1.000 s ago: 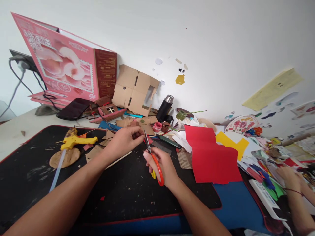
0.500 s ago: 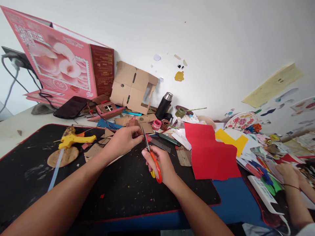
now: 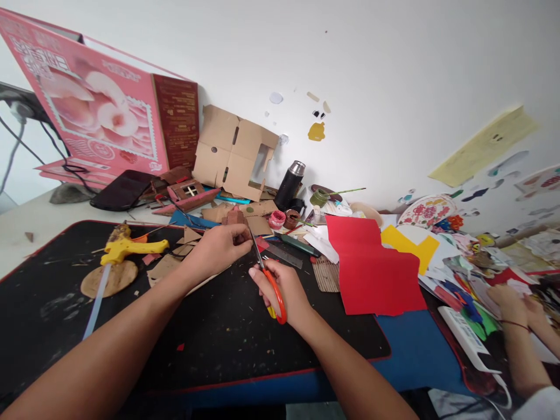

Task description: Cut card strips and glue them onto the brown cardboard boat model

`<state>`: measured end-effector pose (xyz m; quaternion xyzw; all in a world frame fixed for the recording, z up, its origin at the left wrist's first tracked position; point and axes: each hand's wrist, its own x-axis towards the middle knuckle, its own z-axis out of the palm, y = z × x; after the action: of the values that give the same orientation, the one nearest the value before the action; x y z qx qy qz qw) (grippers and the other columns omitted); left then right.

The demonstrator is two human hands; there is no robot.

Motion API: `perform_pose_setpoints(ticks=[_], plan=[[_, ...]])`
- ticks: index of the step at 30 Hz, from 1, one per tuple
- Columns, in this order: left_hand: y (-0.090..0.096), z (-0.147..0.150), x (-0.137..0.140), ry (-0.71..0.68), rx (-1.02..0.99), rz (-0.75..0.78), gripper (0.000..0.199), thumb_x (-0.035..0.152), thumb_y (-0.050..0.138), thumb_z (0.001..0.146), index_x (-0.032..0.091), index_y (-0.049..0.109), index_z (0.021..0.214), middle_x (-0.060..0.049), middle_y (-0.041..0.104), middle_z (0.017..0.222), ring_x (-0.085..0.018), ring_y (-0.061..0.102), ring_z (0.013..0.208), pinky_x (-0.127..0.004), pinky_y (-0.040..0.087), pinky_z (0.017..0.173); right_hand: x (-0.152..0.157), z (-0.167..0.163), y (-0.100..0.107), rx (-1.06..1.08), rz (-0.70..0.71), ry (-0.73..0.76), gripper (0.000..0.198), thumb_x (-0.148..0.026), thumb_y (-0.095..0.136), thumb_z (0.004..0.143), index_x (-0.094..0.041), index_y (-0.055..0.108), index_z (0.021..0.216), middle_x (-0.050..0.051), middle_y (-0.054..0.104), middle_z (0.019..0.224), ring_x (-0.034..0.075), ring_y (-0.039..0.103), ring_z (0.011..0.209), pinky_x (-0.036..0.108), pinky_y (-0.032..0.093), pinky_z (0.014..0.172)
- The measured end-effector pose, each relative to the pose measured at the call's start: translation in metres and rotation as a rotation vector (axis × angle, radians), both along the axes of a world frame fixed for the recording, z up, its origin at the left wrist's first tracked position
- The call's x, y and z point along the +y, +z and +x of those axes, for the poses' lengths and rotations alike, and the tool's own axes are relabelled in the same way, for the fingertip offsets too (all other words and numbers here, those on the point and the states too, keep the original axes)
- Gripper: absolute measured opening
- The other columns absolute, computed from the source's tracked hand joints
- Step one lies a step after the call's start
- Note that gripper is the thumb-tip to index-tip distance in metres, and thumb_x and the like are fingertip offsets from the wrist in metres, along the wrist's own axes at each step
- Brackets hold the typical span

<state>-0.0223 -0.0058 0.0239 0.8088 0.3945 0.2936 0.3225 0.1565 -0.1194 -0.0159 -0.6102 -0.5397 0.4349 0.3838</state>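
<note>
1. My right hand (image 3: 283,286): clamped round the orange-handled scissors (image 3: 276,288), above the black mat (image 3: 219,338).
2. My left hand (image 3: 223,248): fingertips together beside the blades (image 3: 256,251); I cannot tell what they pinch.
3. Red paper (image 3: 376,274): lies to the right.

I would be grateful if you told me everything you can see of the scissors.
The scissors have silvery blades that look like metal and a handle in orange-red and yellow, apparently plastic. The right hand holds them by the handle, partly hiding it. They are held over the black mat, blades pointing forward and slightly left, tips close to the left hand. The blades look almost closed; whether they touch that hand is too small to tell.
</note>
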Motion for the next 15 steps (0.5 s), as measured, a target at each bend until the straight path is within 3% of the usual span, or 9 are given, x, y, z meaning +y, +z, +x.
perform_pose_setpoints(ticks=[7,15], plan=[[-0.003,0.0,0.0,-0.014,-0.018,-0.015,0.021,0.039,0.061,0.084,0.023,0.071,0.076,0.001,0.067,0.066,-0.019,0.057,0.06,-0.029,0.04,0.06,-0.003,-0.001,0.005,-0.003,-0.004,0.003,0.039,-0.061,0.076,0.094,-0.022,0.07,0.093,-0.005,0.057,0.059,0.011,0.05,0.041,0.022,0.039,0.043],[-0.008,-0.012,0.02,0.013,-0.176,-0.008,0.031,0.05,0.064,0.089,0.023,0.074,0.078,0.0,0.072,0.075,-0.02,0.063,0.072,-0.03,0.047,0.07,-0.003,0.005,0.004,0.217,-0.028,-0.041,0.047,-0.065,0.078,0.088,-0.021,0.061,0.086,-0.005,0.061,0.06,0.011,0.054,0.041,0.021,0.041,0.041]])
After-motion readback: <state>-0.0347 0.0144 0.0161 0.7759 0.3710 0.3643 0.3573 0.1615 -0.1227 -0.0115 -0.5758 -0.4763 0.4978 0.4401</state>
